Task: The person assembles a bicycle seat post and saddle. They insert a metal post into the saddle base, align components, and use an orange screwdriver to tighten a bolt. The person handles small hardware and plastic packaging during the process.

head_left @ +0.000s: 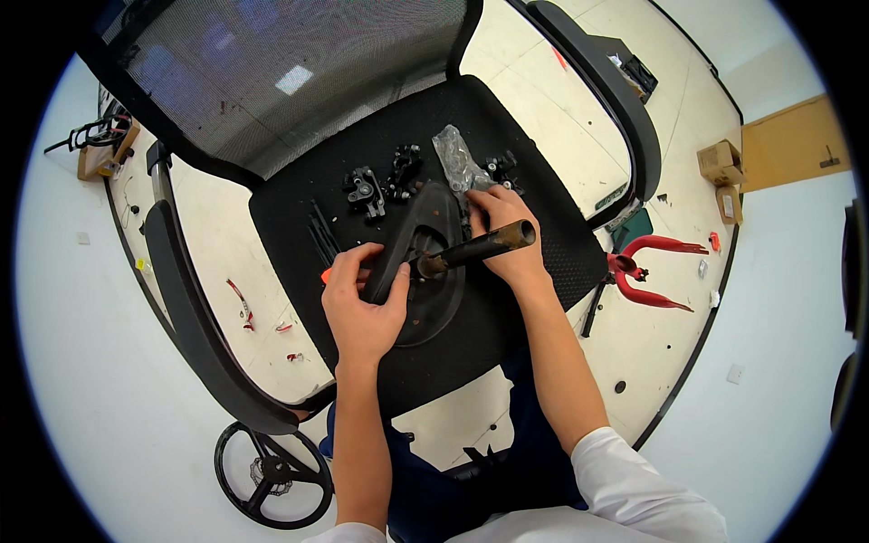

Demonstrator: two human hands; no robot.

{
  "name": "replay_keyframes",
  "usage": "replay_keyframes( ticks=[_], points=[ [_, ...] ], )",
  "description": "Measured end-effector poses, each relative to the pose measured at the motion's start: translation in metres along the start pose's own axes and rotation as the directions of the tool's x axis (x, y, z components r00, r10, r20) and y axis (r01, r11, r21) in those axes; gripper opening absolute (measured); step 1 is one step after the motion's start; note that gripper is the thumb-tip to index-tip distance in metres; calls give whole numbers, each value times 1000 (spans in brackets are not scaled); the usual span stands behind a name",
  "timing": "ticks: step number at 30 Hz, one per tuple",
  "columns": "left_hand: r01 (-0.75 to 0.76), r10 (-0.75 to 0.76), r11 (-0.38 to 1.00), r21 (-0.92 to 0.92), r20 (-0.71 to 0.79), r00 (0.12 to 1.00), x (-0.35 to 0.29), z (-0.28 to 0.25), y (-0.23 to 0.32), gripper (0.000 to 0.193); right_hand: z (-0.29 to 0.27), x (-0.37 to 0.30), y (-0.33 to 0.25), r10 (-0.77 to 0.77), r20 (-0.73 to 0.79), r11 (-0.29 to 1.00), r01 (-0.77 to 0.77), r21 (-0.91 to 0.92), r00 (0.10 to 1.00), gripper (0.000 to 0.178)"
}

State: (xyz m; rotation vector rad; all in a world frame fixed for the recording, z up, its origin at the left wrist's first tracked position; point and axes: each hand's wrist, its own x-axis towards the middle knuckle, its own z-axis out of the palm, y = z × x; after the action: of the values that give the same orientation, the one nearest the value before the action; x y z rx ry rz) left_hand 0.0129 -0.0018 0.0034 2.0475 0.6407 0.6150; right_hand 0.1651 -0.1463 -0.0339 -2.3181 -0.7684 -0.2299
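A black bicycle saddle (438, 308), its underside up, rests on the black seat of an office chair (529, 145). A worn seatpost (484, 245) sticks out from it toward the right. My left hand (362, 303) grips the saddle's left edge, thumb on the near side and fingers around the far side. Beyond the post, my right hand (510, 231) has its fingers pinched by the saddle's right side; what lies between them is hidden. Just past those fingertips lies a clear plastic bag (457, 158). Black disc brake calipers (365, 193) lie beyond the saddle.
Thin black rods (321, 233) lie left of the saddle. Armrests (204, 312) flank the chair. On the floor are a red fork (647, 262) at right, a black three-spoked wheel (272, 475) at lower left, and cardboard boxes (720, 165) near the far right wall.
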Motion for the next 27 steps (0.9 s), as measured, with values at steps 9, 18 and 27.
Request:
replay_keyframes(
  ticks=[9,18,27],
  points=[
    [14,-14,1000,-11,14,1000,0,-2,-1,30,5,2,-6,78,142,982,-51,-183,987,23],
    [8,-8,1000,-5,21,1000,-1,1,1,31,-43,11,-8,424,171,771,-453,448,890,14],
    [-24,24,999,28,6,1000,1,-4,2,31,-99,-17,-26,205,36,536,-143,832,978,16]
  ],
)
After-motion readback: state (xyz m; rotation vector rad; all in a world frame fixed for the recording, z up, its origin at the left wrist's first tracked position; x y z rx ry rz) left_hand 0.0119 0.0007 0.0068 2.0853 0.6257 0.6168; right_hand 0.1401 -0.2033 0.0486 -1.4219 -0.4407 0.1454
